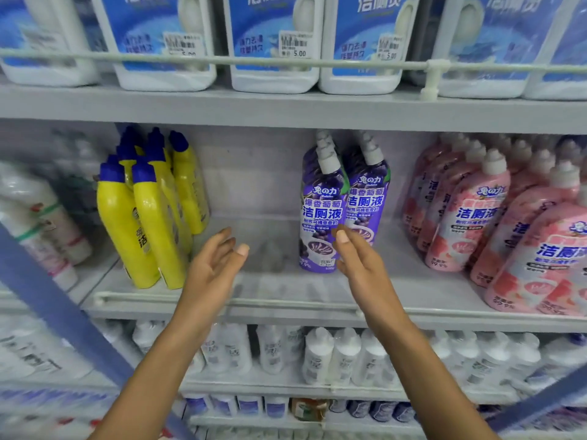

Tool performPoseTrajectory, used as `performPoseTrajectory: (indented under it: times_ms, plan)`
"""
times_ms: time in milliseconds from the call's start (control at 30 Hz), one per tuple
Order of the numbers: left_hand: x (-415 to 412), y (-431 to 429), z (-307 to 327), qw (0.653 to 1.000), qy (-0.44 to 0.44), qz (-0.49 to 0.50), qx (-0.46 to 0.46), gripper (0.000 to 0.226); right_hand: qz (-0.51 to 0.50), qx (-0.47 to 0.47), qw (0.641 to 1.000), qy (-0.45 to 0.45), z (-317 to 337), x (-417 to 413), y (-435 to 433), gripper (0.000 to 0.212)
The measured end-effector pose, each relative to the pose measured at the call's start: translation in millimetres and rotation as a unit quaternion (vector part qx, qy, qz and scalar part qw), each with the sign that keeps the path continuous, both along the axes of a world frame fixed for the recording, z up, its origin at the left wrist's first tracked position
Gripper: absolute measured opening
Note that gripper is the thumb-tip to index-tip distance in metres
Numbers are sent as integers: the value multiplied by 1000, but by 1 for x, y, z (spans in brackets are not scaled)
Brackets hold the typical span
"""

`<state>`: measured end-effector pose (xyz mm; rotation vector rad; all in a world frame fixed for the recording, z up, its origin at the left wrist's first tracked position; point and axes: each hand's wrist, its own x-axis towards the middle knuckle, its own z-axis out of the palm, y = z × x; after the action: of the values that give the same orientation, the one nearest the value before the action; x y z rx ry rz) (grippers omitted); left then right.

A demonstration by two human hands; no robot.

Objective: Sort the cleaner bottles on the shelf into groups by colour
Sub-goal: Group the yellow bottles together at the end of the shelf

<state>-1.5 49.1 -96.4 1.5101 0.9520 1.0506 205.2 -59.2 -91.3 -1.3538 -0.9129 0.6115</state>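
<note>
Reaching into the middle shelf [273,277] of a store rack, both bare hands, neither holding anything.

Item 1: yellow bottles [127,230], blue caps. Cluster at the shelf's left end, several deep. Each stands on its base, long axis near vertical, cap end up; in this wide view the front ones lean with their tops to the left.

Item 2: purple bottles [320,214], white caps. Two short rows at mid-shelf, running front to back. Long axis upright, caps pointing straight up, printed labels facing out to the aisle.

Item 3: pink bottles [470,223], white caps. Large group at the right end, well apart from the purple. Bases down, caps up, the tops tilting rightward in this view; labels face outward.

Item 4: left hand [212,265]. Over the bare stretch between yellow and purple, just beside the yellow group, fingers loosely spread, palm turned toward the right.

Item 5: right hand [359,265]. Directly in front of the nearest purple bottle, fingers relaxed and wide; the thumb tip overlaps that bottle's lower label, though contact cannot be told.

Item 6: wire rail [286,302] along the shelf's front edge.

Item 7: white jugs [273,46] with blue labels and price stickers, shelf above.

Item 8: white bottles [317,354], blurred, shelf below.
</note>
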Motion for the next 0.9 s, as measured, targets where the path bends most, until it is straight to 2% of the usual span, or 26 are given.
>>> performPoseTrajectory:
  times_ms: [200, 333, 367, 433, 467, 600, 633, 700, 767, 900]
  plan:
    - [-58, 2, 18, 995, 3, 103, 2, 49, 93, -1, 995, -22, 13, -41, 54, 43]
    - [-99, 6, 30, 985, 10, 169, 11, 44, 117, -12, 993, -21, 16, -68, 91, 63]
    - [-108, 9, 33, 983, 13, 183, 12, 45, 132, -14, 991, -21, 17, -76, 98, 53]
    - [-124, 17, 36, 977, 13, 213, 16, 48, 168, -19, 985, -20, 17, -91, 110, 19]
    - [-131, 22, 37, 975, 11, 223, 19, 48, 181, -17, 983, -18, 18, -98, 118, 14]
    - [-147, 52, 37, 973, 2, 228, 22, 52, 201, -5, 979, -42, 26, -132, 143, 44]
    - [-148, 61, 36, 975, 7, 222, 22, 53, 200, 1, 979, -43, 30, -142, 148, 47]
    - [-147, 78, 32, 979, 9, 203, 17, 52, 185, 10, 982, -46, 33, -162, 158, 36]
    - [-143, 93, 25, 985, 16, 169, 19, 42, 156, 17, 986, -60, 32, -181, 168, 35]
    - [-132, 110, 10, 989, 50, 138, 24, 25, 83, 20, 991, -102, 14, -210, 186, 56]
